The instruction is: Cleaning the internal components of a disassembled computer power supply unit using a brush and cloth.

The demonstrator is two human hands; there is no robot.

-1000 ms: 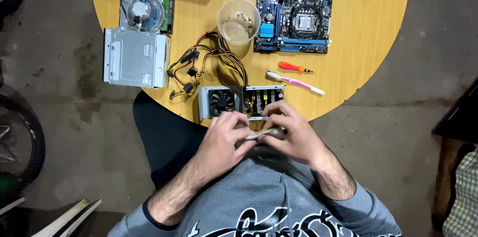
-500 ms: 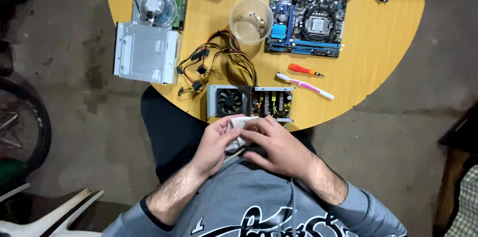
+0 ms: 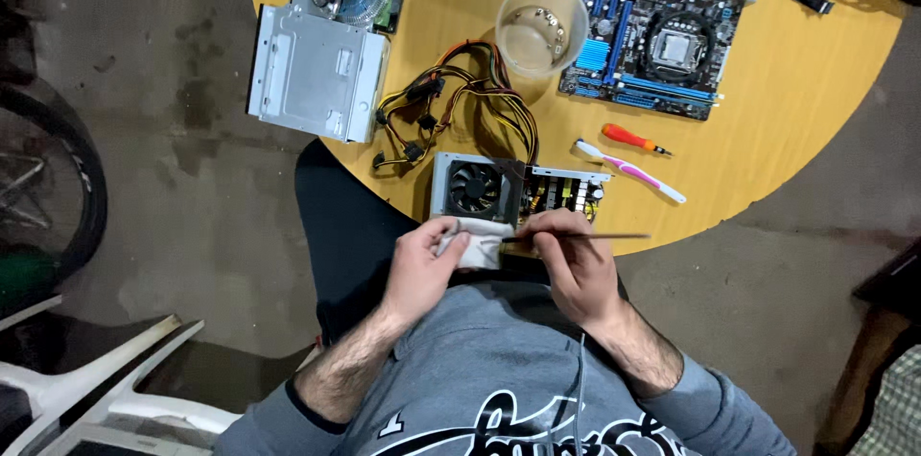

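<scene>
Two hands: both busy at the table edge
Left hand (image 3: 422,269): pinching a white cloth (image 3: 477,243)
Right hand (image 3: 571,264): curled round a thin brush (image 3: 585,236)
Just above: opened power supply (image 3: 513,189)

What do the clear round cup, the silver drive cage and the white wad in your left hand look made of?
Clear round cup: see-through, probably plastic. Silver drive cage: dull grey sheet metal, folded and punched. White wad in the left hand: soft, crumpled, cloth or tissue.
</scene>
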